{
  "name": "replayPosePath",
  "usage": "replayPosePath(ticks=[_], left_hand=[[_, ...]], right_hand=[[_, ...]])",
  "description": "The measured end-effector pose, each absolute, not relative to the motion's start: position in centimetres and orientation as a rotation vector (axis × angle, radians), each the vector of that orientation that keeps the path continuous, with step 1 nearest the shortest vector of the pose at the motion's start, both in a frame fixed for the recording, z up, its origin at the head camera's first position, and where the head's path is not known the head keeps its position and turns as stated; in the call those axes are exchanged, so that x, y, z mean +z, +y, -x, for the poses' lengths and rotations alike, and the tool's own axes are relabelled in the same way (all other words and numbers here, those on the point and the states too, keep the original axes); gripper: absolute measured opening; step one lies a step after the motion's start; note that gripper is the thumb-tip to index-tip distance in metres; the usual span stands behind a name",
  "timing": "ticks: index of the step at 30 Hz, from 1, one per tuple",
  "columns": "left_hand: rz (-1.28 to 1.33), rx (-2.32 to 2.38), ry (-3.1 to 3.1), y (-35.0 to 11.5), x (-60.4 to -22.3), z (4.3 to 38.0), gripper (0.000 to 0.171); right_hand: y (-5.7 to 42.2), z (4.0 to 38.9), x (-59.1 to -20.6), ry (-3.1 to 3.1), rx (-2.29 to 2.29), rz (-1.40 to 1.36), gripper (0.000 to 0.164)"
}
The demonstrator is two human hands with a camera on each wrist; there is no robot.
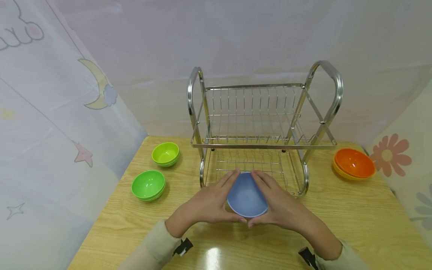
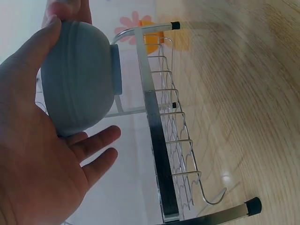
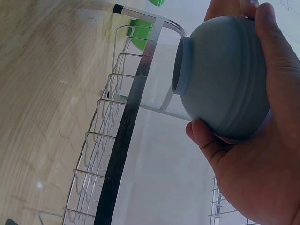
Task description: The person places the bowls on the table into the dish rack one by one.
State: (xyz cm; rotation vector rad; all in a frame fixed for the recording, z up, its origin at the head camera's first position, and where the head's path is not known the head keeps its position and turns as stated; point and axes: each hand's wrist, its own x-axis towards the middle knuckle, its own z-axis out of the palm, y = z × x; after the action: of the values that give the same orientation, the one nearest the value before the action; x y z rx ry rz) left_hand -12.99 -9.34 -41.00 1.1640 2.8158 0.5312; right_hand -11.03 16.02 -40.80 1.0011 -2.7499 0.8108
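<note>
A blue bowl (image 1: 247, 195) is held between both hands, in front of the lower tier of a metal dish rack (image 1: 263, 146). My left hand (image 1: 214, 198) grips its left side, thumb along the near rim and fingers toward the far side. On the opposite side my right hand (image 1: 278, 202) grips it the same way, the two thumb tips close together. Both wrist views show the bowl's outer wall and foot ring, with the bowl (image 2: 79, 77) raised off the table beside the rack's lower frame (image 3: 126, 122).
Two green bowl stacks, one lime (image 1: 165, 153) and one brighter green (image 1: 148, 185), stand on the table's left. An orange bowl (image 1: 354, 163) nested in a yellow one (image 1: 344, 173) sits at the right. Printed cloth (image 1: 236, 41) hangs behind the wooden table (image 1: 354, 217).
</note>
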Motion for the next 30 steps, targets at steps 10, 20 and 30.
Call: replayPosePath(ticks=[10,20,30], left_hand=[[-1.105,0.812,2.638,-9.2,-41.5,13.1,0.123],[-0.962,1.111,2.543,-9.3,-43.0,12.9,0.125],[-0.833,1.351,2.595,-8.4,-43.2,12.5,0.128]], right_hand=[[16.2,10.9,-41.0,-2.744,0.843,-1.006,0.136],[16.4,10.9,-41.4,-2.686,1.16,-0.964,0.125],[16.2,11.5,-41.3,-2.296,1.677,-0.82,0.07]])
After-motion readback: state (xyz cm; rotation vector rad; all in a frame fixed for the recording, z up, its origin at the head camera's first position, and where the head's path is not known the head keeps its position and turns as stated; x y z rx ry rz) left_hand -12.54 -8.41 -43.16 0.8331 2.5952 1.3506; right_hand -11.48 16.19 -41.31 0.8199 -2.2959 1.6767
